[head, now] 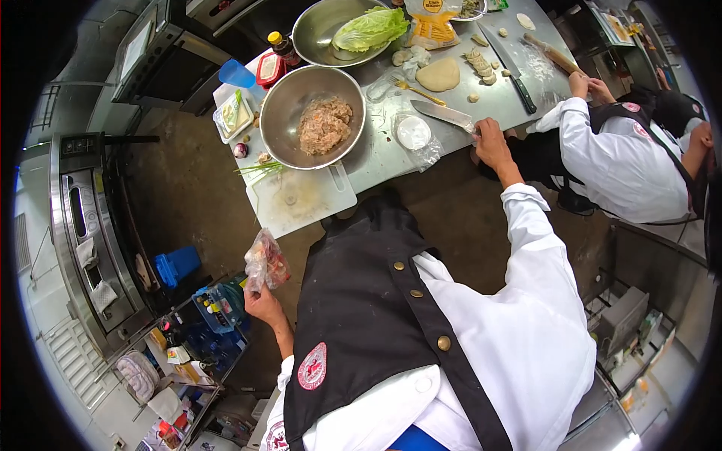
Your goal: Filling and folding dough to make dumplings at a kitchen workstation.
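Note:
My left hand pinches a clear plastic bag with reddish contents, held off the near left corner of the steel table. My right hand is at the handle end of a broad-bladed knife, whose blade lies over the table's near edge. Left of that blade is a white round item in clear plastic wrap. A steel bowl holds minced meat. In front of it lies a white cutting board with a stained surface and some green stalks at its back edge.
Behind are a steel bowl with leafy cabbage, a blue cup and a sauce bottle. Flattened dough, a golden fork and a black-handled knife lie rightward. A co-worker at right holds a rolling pin.

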The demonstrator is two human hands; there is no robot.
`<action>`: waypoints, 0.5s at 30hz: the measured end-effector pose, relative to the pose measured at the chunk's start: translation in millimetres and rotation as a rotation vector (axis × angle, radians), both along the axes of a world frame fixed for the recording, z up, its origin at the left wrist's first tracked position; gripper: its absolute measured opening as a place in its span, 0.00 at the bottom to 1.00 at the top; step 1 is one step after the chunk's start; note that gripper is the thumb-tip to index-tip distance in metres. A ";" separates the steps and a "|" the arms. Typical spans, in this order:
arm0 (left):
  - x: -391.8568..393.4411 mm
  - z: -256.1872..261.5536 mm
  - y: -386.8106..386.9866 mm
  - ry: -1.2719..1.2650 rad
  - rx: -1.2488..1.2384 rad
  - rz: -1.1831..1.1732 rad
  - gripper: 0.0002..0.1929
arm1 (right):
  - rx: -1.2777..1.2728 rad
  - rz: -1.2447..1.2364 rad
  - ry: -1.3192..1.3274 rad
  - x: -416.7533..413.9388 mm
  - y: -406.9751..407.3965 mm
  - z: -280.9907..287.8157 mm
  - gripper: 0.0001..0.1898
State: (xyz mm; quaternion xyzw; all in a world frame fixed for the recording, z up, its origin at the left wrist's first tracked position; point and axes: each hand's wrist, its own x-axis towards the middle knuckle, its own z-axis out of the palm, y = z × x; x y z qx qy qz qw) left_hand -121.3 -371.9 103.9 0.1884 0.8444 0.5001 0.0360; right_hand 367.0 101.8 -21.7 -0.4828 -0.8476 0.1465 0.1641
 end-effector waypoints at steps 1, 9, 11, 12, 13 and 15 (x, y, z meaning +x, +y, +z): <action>2.9 -2.8 7.1 -0.014 0.003 -0.024 0.12 | -0.003 0.001 0.000 -0.3 -1.9 -3.7 0.18; 13.0 -28.2 98.8 -0.209 0.019 -0.175 0.24 | -0.027 -0.024 0.028 -43.7 -3.8 -8.6 0.15; 10.9 -46.4 112.2 -0.206 0.070 -0.224 0.26 | -0.027 -0.041 -0.121 -58.9 2.8 -1.8 0.17; 11.0 -50.8 120.4 -0.208 0.118 -0.284 0.28 | -0.023 -0.037 -0.119 -68.7 9.4 6.8 0.17; 10.6 -53.8 126.5 -0.205 0.122 -0.278 0.28 | -0.015 -0.058 -0.074 -81.9 18.8 15.4 0.17; 13.9 -58.9 138.4 -0.246 0.129 -0.279 0.30 | -0.008 -0.071 0.049 -110.8 39.8 29.8 0.17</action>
